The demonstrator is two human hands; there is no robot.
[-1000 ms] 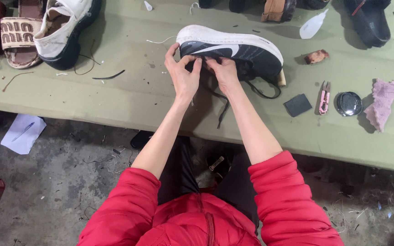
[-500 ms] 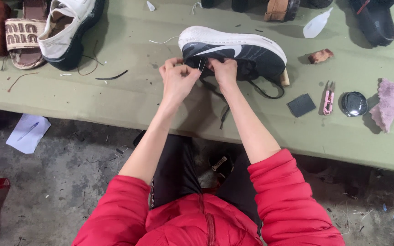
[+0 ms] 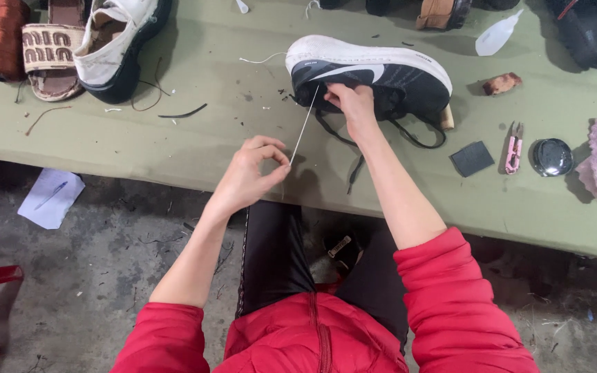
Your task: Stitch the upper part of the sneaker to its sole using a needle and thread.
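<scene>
Sneaker (image 3: 371,72) lies on its side on the green bench (image 3: 243,145), sole edge away from the body, laces trailing toward the near edge. It is pinned by the right hand (image 3: 354,103), fingers closed on the upper near the lace area. A white thread (image 3: 305,124) is pinched by the left hand (image 3: 253,173), thumb and forefinger tight, and is held taut from the shoe down to the pinch.

Risks, as judged:
- Thread could snap or cut into the fingers if more tension is applied (it looks thin and fully stretched).
- The shoe could be dragged toward the edge if the right hand's hold slackens.
- The loose black laces (image 3: 354,148) could be caught in the stitch line.
- The pinch could slip; only a short tail seems held.

Not readable:
- Needle: none can be made out; whether one is hidden in either hand cannot be told.
- Where the thread enters the upper is covered by the right hand's fingers.
- Other shoes (image 3: 115,41) are cut off at the top edge.
- Small pink tool (image 3: 513,146) and round dark tin (image 3: 551,157): kind uncertain.
</scene>
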